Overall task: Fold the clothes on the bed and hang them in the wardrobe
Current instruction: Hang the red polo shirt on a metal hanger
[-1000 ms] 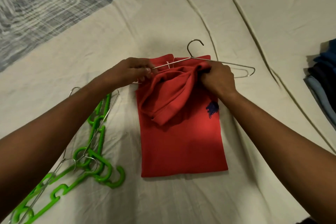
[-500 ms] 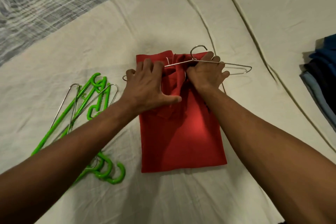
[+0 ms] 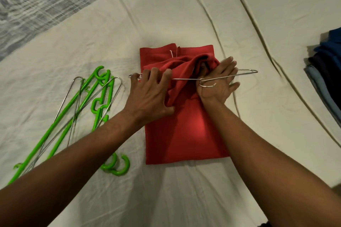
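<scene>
Head view. The folded red shirt (image 3: 184, 131) lies on the bed sheet (image 3: 184, 190) at frame centre, its top portion bunched up through a wire hanger (image 3: 186, 79) that lies across it from 9 to 3 o'clock, hook turned toward 6 o'clock. My left hand (image 3: 149, 96) rests spread on the shirt's 9 o'clock edge, fingertips on or over the hanger bar; whether any finger curls round the wire I cannot tell. My right hand (image 3: 219, 81) lies flat with fingers splayed, pressing the bunched cloth beneath the hanger's 3 o'clock arm.

Step in hand, as I judge it: draping the fold over the bar. To do it well I would keep the bar pinned by the left hand, draw the cloth evenly across with the right, and smooth the bunch before lifting, so the weight hangs balanced and does not slide off.

Surroundings: spare green hangers (image 3: 73, 116) tangled with other wire ones at 8 o'clock, near the left forearm and liable to snag; stacked dark clothes (image 3: 326, 72) at 3 o'clock, well apart; a grey patterned cloth (image 3: 46, 0) at 11 o'clock
</scene>
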`<state>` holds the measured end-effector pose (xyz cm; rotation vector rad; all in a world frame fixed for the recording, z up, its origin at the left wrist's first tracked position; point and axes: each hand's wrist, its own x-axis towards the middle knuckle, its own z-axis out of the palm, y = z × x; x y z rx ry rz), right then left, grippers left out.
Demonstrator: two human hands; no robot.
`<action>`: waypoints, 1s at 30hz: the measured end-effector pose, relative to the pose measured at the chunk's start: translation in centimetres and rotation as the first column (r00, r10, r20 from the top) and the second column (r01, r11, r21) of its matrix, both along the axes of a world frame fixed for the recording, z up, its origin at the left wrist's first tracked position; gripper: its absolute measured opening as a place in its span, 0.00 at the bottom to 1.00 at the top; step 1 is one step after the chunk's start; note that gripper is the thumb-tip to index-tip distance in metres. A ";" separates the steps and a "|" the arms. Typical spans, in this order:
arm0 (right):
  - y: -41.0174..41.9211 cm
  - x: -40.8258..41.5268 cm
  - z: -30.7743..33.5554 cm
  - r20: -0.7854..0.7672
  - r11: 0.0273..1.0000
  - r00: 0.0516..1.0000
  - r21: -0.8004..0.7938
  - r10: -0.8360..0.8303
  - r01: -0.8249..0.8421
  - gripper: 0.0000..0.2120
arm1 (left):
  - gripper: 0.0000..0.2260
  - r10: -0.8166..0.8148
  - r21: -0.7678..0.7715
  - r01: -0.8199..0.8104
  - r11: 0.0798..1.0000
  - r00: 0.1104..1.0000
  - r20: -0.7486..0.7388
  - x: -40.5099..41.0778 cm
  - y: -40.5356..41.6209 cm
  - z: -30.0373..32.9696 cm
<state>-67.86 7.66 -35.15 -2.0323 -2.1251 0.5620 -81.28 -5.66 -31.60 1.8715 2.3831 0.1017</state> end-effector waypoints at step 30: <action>-4.2 -0.3 5.6 -0.528 0.557 0.298 -0.830 -0.795 0.016 0.09 | 0.28 0.013 -0.260 0.006 0.966 0.997 0.072 0.3 9.6 3.8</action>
